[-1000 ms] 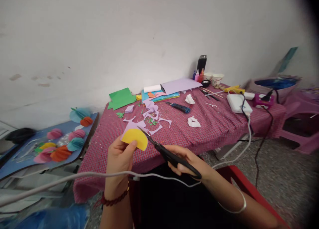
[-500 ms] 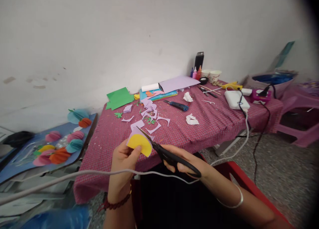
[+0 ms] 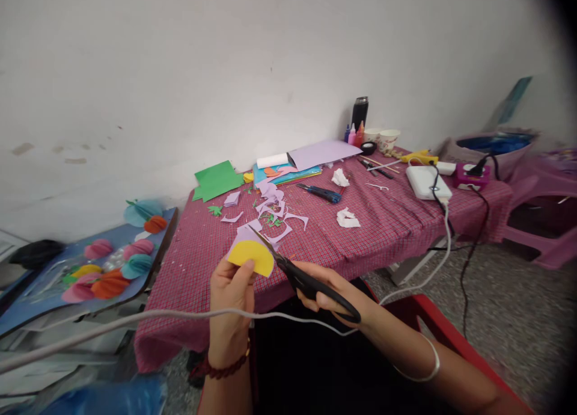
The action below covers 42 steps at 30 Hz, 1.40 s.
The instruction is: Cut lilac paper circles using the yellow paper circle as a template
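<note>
View: head cam, sole one.
L hand [image 3: 232,285]: bare, dk-red beaded bracelet at wrist; thumb & fingers pinched tight on yellow half-round paper piece [image 3: 252,255], thumb on its front.
Yellow piece, loc.: held up over near edge of tbl., in front of lt-purple paper [image 3: 243,236], which shows above its curved edge.
R hand [image 3: 339,284]: bare, pale bangle on forearm; fingers wrapped thru handles of black-handled metal scissors [image 3: 309,279].
Scissors, pos.: blades pointing up-left, along R side of both papers; blade gap can't tell.
Tbl. cover: red-and-blue checked cloth [image 3: 189,270].
Scraps: curved lt-purple paper offcuts [image 3: 273,207], loose, mid-tbl. beyond hands, w/ sm. green bits among them.
Sheets: flat green paper sheets [image 3: 219,180], back L; lg. lt-purple sheet [image 3: 324,154], back ctr.
Tools etc.: blue-and-black slim-handled cutter [image 3: 322,192], lying near crumpled white tissue [image 3: 347,218].
Back R: black cylindrical bottle [image 3: 359,113], upright; white patterned paper cups [image 3: 388,140] beside.
Electrics: white rectangular box [image 3: 428,182], R end, white cable [image 3: 193,314] crossing in front of wrists.
L side: blue board [image 3: 18,304] w/ multicolour folded-paper balls [image 3: 110,284].
</note>
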Each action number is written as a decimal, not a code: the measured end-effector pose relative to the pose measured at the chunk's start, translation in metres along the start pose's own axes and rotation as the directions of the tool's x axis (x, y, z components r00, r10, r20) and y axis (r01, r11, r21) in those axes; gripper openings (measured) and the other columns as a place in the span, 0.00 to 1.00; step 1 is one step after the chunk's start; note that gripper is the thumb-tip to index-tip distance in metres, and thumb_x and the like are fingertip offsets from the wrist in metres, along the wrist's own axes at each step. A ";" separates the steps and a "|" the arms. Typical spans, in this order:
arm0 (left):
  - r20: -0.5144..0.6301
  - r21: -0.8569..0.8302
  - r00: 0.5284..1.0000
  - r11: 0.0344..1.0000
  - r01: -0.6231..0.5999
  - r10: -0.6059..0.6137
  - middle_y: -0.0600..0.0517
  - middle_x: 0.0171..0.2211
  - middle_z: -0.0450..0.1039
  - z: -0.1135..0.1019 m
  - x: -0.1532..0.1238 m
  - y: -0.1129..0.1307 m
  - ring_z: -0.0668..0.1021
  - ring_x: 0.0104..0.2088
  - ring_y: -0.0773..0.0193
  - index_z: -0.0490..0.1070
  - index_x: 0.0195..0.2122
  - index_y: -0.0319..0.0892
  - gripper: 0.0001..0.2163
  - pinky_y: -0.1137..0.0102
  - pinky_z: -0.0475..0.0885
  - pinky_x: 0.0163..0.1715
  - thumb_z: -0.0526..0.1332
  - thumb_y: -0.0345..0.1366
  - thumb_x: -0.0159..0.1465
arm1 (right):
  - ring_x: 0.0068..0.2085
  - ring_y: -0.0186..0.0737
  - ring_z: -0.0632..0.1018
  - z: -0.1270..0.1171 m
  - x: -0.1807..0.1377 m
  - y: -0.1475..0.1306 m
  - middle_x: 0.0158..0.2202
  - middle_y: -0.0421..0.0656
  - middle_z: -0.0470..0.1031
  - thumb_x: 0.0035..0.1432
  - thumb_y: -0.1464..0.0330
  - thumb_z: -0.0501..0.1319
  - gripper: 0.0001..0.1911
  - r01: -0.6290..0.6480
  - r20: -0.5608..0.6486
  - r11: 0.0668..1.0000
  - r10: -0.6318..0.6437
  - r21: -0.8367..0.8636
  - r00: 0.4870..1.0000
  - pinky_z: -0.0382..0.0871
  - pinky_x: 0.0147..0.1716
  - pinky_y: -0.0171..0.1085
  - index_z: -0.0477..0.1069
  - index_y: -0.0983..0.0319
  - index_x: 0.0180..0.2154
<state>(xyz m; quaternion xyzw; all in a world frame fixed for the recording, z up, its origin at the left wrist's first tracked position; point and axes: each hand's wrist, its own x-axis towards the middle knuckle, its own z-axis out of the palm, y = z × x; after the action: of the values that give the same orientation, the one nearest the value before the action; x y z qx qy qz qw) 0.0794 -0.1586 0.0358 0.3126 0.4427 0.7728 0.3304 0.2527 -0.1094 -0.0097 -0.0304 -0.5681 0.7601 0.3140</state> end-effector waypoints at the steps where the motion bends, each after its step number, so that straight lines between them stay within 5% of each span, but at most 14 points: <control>1: -0.012 -0.009 1.000 1.000 0.000 0.000 0.51 0.26 0.78 0.001 0.000 -0.001 0.77 0.27 0.68 0.78 0.29 0.40 0.06 0.74 0.74 0.30 0.69 0.31 0.48 | 0.27 0.29 0.61 0.000 0.000 0.000 0.28 0.38 0.63 0.51 0.51 0.66 0.41 -0.005 -0.003 1.000 0.005 0.005 1.000 0.52 0.22 0.30 0.61 0.65 0.60; 19: -0.013 -0.021 0.999 0.999 0.039 -0.040 0.50 0.27 0.79 -0.002 0.001 -0.001 0.78 0.26 0.66 0.78 0.29 0.40 0.07 0.73 0.74 0.29 0.70 0.30 0.46 | 0.23 0.27 0.59 -0.003 0.000 0.012 0.25 0.36 0.61 0.50 0.57 0.68 0.33 0.018 -0.034 0.997 -0.015 0.079 0.999 0.49 0.20 0.29 0.67 0.63 0.55; 42: 0.189 0.004 0.965 0.983 0.186 -0.184 0.49 0.26 0.78 -0.011 0.018 0.022 0.78 0.24 0.64 0.79 0.30 0.40 0.09 0.69 0.75 0.29 0.70 0.30 0.45 | 0.21 0.24 0.56 0.004 -0.003 -0.006 0.23 0.34 0.57 0.52 0.59 0.67 0.26 -0.089 -0.080 0.996 0.089 0.006 0.993 0.48 0.18 0.28 0.71 0.62 0.51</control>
<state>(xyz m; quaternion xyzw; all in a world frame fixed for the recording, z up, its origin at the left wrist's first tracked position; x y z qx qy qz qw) 0.0551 -0.1585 0.0541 0.3396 0.4311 0.7084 0.4437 0.2563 -0.1133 -0.0042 -0.0861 -0.5523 0.7722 0.3022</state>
